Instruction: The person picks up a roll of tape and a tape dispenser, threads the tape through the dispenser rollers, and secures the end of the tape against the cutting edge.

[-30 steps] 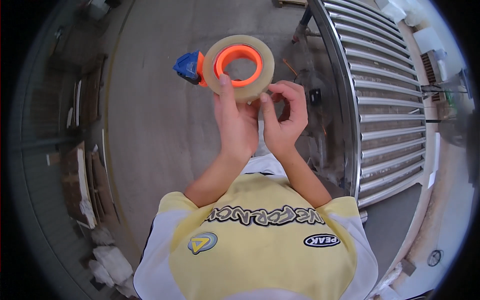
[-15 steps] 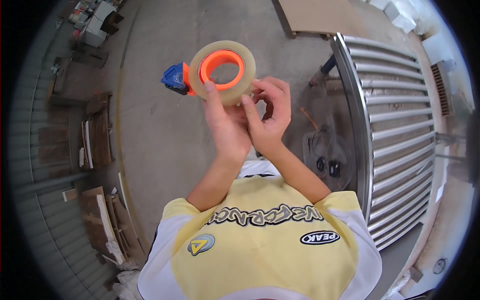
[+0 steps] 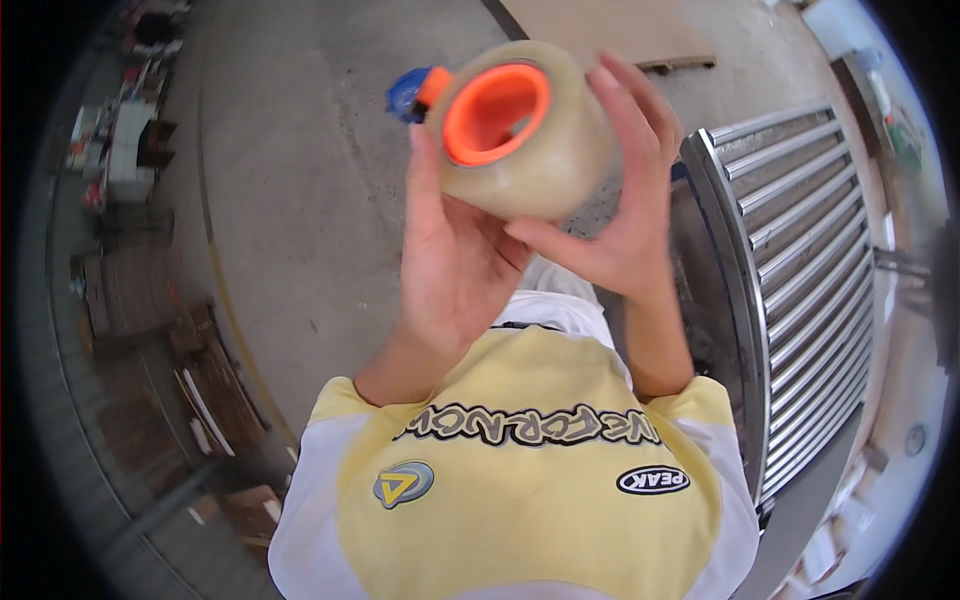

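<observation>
A thick roll of clear yellowish packing tape [image 3: 565, 160] sits on the orange hub of a tape dispenser [image 3: 472, 137], tilted so that its wide outer surface shows. The dispenser's blue end [image 3: 408, 95] sticks out at the far left. My left hand [image 3: 455, 260] holds the dispenser and roll from below, thumb up against the near left side; its other fingers are mostly hidden under the roll. Curved round the right side of the roll is my right hand [image 3: 635, 190], its thumb by the lower edge and its fingertips at the upper right. Motion blurs both hands slightly.
To my right runs a roller conveyor [image 3: 800, 220] with metal rollers. A brown board [image 3: 620, 30] lies on the floor ahead. Stacked boards and cardboard [image 3: 215, 390] stand at the left, with a white cabinet-like object [image 3: 130, 150] farther off.
The tape and dispenser have come up and right and turned, showing the roll's outer surface. My right hand has opened from a pinch at the roll's edge to a wide grasp round its side.
</observation>
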Demonstrator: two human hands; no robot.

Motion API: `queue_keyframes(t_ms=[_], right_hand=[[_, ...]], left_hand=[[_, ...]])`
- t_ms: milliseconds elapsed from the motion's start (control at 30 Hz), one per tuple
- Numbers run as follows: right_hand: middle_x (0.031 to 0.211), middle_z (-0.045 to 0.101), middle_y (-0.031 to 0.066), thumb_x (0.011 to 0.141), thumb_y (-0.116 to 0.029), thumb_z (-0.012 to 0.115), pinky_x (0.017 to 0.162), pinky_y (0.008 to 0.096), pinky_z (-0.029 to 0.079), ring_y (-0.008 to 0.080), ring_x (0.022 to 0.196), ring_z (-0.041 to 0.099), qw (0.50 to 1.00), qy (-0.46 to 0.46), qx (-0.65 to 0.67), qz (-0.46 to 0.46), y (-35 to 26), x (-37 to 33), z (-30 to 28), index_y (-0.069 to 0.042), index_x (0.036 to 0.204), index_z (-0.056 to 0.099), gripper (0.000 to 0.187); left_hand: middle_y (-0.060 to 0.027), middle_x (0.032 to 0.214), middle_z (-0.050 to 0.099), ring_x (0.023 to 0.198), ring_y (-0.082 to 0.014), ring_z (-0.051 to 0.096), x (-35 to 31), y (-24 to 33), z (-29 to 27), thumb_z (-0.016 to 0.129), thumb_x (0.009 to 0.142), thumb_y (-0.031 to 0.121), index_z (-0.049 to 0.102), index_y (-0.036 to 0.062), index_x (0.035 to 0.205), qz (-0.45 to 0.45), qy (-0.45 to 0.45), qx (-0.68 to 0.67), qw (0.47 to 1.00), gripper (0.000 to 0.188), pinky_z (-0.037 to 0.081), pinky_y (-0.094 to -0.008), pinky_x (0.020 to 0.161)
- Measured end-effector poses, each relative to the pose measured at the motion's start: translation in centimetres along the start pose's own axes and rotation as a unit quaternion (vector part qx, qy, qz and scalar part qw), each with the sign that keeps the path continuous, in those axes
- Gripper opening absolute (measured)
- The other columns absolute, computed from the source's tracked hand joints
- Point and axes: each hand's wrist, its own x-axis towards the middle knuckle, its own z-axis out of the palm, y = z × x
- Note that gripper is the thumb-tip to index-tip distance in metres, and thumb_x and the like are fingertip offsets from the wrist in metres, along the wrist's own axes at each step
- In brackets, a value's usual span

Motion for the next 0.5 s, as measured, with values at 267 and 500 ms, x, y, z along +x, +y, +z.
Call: queue_keyframes(t_ms=[267,500], right_hand=[[0.133,0.053,0.0234,0.051,-0.048,0.095,0.102,0.0438,0.044,0.0347,0.123,0.054,0.990,-0.131,-0.022,-0.041,10.2,9.1,-2.2,0.000,0.134,0.052,0.105],[0.125,0.057,0.0167,0.052,-0.056,0.094,0.095,0.0361,0.047,0.0269,0.112,0.059,0.999,-0.039,-0.021,0.006,19.7,14.0,-3.0,0.002,0.132,0.053,0.106]], left_hand=[[-0.0081,0.131,0.060,0.116,-0.0181,0.062,13.9,3.7,4.8,0.036,0.099,0.069,0.044,0.0062,0.144,-0.264,-0.205,0.037,0.942,0.078,0.057,-0.0324,0.090],[-0.0188,0.146,0.049,0.131,-0.0344,0.053,25.4,2.2,10.4,0.039,0.101,0.063,0.035,0.0013,0.149,-0.350,-0.229,-0.102,0.903,0.078,0.056,-0.0454,0.098]])
